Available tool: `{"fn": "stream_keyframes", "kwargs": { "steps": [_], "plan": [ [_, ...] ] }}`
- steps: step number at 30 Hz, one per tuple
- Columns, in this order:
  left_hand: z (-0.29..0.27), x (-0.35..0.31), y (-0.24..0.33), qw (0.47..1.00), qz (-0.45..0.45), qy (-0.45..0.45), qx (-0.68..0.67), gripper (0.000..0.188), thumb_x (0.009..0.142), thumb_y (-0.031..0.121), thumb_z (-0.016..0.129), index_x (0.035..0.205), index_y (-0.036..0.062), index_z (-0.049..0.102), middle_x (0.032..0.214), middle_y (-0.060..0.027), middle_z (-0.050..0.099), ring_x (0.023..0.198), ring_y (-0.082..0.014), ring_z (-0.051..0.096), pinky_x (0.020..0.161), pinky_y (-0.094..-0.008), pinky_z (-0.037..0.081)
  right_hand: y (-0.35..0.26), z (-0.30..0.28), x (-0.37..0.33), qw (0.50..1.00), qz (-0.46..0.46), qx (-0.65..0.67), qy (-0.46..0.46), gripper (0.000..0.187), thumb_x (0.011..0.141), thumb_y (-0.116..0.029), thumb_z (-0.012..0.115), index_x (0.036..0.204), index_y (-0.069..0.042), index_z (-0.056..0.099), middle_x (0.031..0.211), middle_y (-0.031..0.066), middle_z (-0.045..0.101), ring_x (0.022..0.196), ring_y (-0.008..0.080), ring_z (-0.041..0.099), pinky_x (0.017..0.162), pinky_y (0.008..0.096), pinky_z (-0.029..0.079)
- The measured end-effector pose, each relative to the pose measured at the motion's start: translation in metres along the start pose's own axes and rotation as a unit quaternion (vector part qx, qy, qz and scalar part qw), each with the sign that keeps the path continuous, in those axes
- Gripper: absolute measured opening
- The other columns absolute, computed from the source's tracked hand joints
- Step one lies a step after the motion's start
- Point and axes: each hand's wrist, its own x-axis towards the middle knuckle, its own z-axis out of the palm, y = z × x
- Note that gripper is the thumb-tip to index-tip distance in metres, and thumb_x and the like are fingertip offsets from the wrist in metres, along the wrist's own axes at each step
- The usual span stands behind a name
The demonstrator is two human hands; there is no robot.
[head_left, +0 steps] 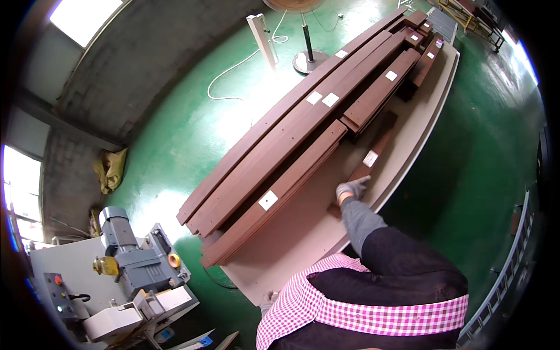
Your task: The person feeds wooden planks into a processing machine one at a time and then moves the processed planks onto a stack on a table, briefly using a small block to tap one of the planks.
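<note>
A short brown plank (383,137) with a white label lies at a slant near the right edge of the beige table (326,210). My right hand (352,188), in a grey glove, is closed over the lower part of this plank; its end shows just past the hand. My left hand (268,301), gloved as well, rests by the table's near left corner, largely hidden by my checked apron, so its fingers cannot be made out. Long stacked brown boards (274,201), with white labels, lie left of the short plank.
A grey motor machine (137,256) with a control box stands at lower left. Beyond the boards are a round-based stand (309,60), a pale post (262,42) and a white cable (211,87) on the green floor. A metal ladder-like frame (506,271) lies at right.
</note>
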Motion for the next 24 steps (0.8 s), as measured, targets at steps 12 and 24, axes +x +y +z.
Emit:
{"fn": "stream_keyframes", "kwargs": {
  "steps": [12,24],
  "plan": [
    [0.007,0.035,-0.008,0.990,0.127,-0.051,0.045,0.048,0.082,0.019,0.063,0.121,-0.0040,0.046,0.113,-0.0216,0.056,0.101,-0.0248,0.056,0.086,-0.0346,0.046,0.130,-0.003,-0.101,0.710,-0.490,-0.142,-0.485,0.062,0.076,-0.018,0.064,0.128,-0.011,0.033,0.124,0.0158,0.043,0.110,0.0283,0.047,0.084,0.0393,0.046],
    [-0.018,-0.008,-0.050,0.977,0.182,0.029,0.103,0.053,0.075,0.036,0.063,0.113,-0.0014,0.055,0.103,-0.0220,0.061,0.096,-0.0302,0.060,0.084,-0.0360,0.046,0.063,-0.004,-0.067,0.496,-0.747,-0.432,-0.092,0.056,0.057,-0.022,0.072,0.108,-0.009,0.049,0.107,0.0137,0.055,0.105,0.0305,0.049,0.088,0.0439,0.036]
  ]
}}
